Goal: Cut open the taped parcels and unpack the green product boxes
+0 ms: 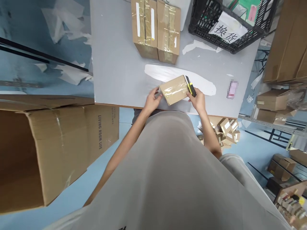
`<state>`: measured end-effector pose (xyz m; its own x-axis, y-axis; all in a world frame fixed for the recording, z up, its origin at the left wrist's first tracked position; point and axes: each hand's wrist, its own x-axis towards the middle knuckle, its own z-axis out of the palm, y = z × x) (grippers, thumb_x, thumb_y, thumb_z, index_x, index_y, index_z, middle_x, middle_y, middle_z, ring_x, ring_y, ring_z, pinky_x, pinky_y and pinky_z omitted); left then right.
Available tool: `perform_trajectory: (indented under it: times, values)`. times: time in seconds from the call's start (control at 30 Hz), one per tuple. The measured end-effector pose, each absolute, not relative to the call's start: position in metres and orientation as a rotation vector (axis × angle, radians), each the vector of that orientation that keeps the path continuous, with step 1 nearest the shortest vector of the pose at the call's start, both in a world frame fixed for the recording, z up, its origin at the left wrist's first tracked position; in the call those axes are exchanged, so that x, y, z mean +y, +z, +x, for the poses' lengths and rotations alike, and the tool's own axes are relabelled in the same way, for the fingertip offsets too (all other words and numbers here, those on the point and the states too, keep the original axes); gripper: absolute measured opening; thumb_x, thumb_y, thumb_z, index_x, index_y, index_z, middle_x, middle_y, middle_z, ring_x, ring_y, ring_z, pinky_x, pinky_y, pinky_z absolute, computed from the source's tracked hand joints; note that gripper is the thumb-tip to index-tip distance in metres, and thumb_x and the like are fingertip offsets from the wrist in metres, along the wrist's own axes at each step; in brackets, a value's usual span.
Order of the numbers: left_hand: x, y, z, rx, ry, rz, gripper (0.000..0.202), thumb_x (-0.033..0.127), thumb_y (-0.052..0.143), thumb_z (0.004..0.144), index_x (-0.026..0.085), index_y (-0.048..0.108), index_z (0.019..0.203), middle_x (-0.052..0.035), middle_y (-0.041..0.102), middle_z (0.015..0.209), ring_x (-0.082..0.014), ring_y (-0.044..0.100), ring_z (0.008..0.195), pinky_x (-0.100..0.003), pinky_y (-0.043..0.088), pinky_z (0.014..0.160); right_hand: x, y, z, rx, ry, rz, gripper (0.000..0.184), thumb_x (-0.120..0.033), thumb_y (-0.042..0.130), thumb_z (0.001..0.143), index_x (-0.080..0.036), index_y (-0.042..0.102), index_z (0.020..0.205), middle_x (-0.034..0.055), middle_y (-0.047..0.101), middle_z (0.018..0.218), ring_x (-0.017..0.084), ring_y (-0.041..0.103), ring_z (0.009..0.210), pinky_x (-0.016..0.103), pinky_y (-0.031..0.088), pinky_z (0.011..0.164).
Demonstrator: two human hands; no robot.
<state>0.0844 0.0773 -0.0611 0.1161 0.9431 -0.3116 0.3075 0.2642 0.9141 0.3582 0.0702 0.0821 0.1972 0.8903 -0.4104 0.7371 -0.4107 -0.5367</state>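
Box (174, 90) between left fingers (153, 92), closed on it, and right fingers (192, 97) clasping cutter (191, 86) — positioning, I'd guess; next cut wants steady left hold.

This looks like a packing room. Taped boxes (151, 28) stand at the far edge of the table (112, 64), a black crate (203, 20) at its far right corner, a huge box (72, 134) past its left edge. Small boxes (225, 127) lie heaped below the near right corner.
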Motion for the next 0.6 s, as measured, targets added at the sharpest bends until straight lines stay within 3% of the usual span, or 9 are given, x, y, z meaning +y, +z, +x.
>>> perform_trajectory:
  times: [0.07, 0.13, 0.3, 0.4, 0.6]
  values:
    - [0.083, -0.041, 0.075, 1.479, 0.772, 1.205, 0.06, 0.065, 0.075, 0.107, 0.029, 0.076, 0.155, -0.0173, 0.073, 0.169, -0.0318, 0.077, 0.145, -0.048, 0.066, 0.121, 0.064, 0.08, 0.355, -1.676, 0.862, -2.222, 0.054, -0.054, 0.062, 0.118, -0.02, 0.075, 0.157, 0.0193, 0.08, 0.148, 0.033, 0.086, 0.121, 0.049, 0.068, 0.116]
    - [0.092, -0.022, 0.069, 1.474, 0.814, 1.204, 0.051, 0.063, 0.073, 0.109, 0.028, 0.081, 0.144, -0.0135, 0.081, 0.155, -0.0287, 0.081, 0.136, -0.041, 0.068, 0.114, 0.055, 0.082, 0.353, -1.691, 0.764, -2.153, 0.059, -0.059, 0.056, 0.122, -0.021, 0.07, 0.164, 0.0208, 0.08, 0.148, 0.035, 0.084, 0.129, 0.05, 0.067, 0.119]
    - [0.115, 0.005, 0.073, 1.471, 0.785, 1.23, 0.031, 0.048, 0.09, 0.096, 0.023, 0.086, 0.115, -0.0092, 0.089, 0.125, -0.0255, 0.084, 0.109, -0.037, 0.071, 0.097, 0.033, 0.107, 0.337, -1.692, 1.015, -1.993, 0.067, -0.066, 0.043, 0.127, -0.028, 0.051, 0.182, 0.0073, 0.089, 0.119, 0.028, 0.089, 0.096, 0.047, 0.071, 0.107]
    - [0.123, 0.008, 0.076, 1.465, 0.772, 1.193, 0.028, 0.04, 0.094, 0.09, 0.021, 0.086, 0.109, -0.0079, 0.089, 0.115, -0.0258, 0.084, 0.103, -0.039, 0.072, 0.096, 0.03, 0.12, 0.318, -1.828, 1.166, -1.971, 0.063, -0.057, 0.05, 0.127, -0.028, 0.055, 0.183, 0.0069, 0.092, 0.119, 0.028, 0.09, 0.097, 0.044, 0.07, 0.108]
    - [0.124, 0.01, 0.074, 1.457, 0.767, 1.197, 0.023, 0.037, 0.094, 0.09, 0.02, 0.086, 0.103, -0.0076, 0.089, 0.11, -0.0247, 0.084, 0.1, -0.037, 0.072, 0.095, 0.039, 0.123, 0.287, -2.131, 1.171, -2.081, 0.063, -0.034, 0.054, 0.124, -0.024, 0.056, 0.185, 0.0135, 0.091, 0.139, 0.035, 0.089, 0.123, 0.042, 0.067, 0.112]
